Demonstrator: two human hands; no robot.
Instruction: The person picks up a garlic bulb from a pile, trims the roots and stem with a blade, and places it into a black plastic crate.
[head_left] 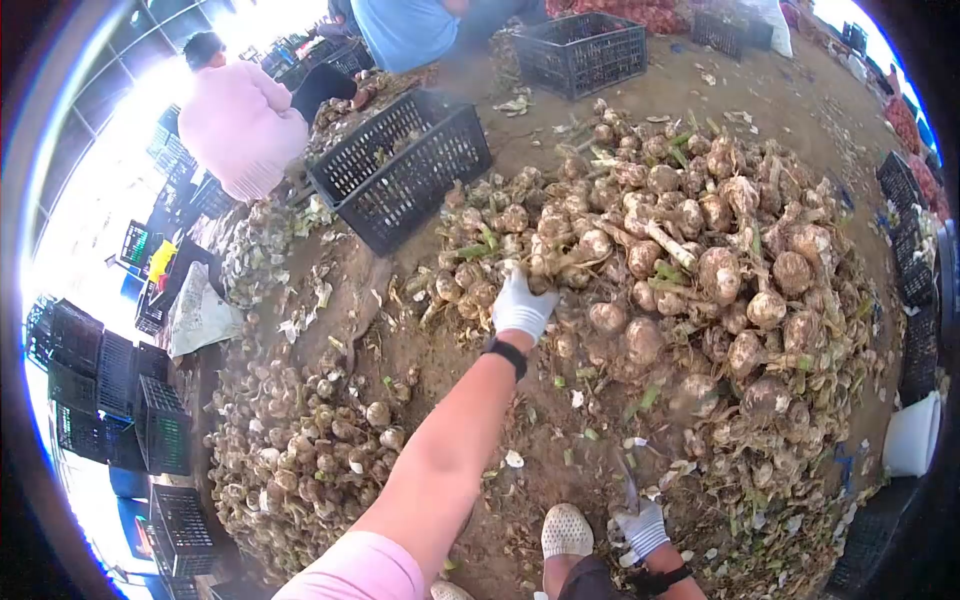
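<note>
My left hand [523, 307], in a white glove with a dark wristband, reaches to the near left edge of a large heap of soil-covered garlic bulbs [720, 275]. Its fingers curl on a bulb with roots or dry stalk [545, 266], partly hidden by the hand. Low in the view, my right hand [642, 528], also gloved, is closed around a narrow metal cutting tool [630, 482] whose blade points up and away. The handle is mostly hidden in that hand. A lower pile of trimmed bulbs [310, 440] lies to the left.
A black crate [400, 165] stands beyond my left hand, another crate [582, 55] farther back. Stacked crates [110, 370] line the left side. One person in pink [240, 125] sits at upper left, another in blue [405, 30] at the top. My shoe [567, 532] is at the bottom.
</note>
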